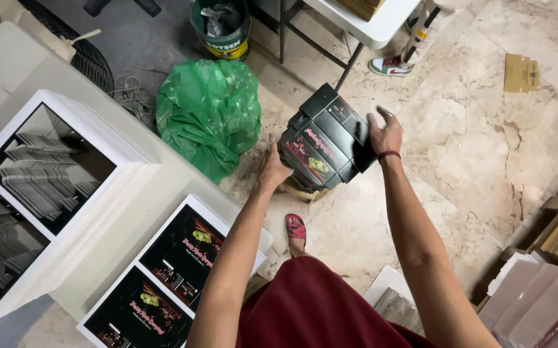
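A thick stack of black folded cartons (325, 138) with red and green print hangs above the marble floor, tilted. My left hand (272, 169) presses against its lower left side. My right hand (385, 134) grips its right edge, a dark band on the wrist. Both arms reach out from over my dark red skirt. A red sandal (295, 227) shows on my foot below the stack.
A white table (131, 193) on the left bears tall stacks of printed sheets (47, 187) and black printed sheets (176, 270). A green plastic bag (209, 113) and a bucket (222, 29) stand beyond. Another person's shoe (389, 66) is by a folding table (372, 26). Card stacks (543, 290) lie at right.
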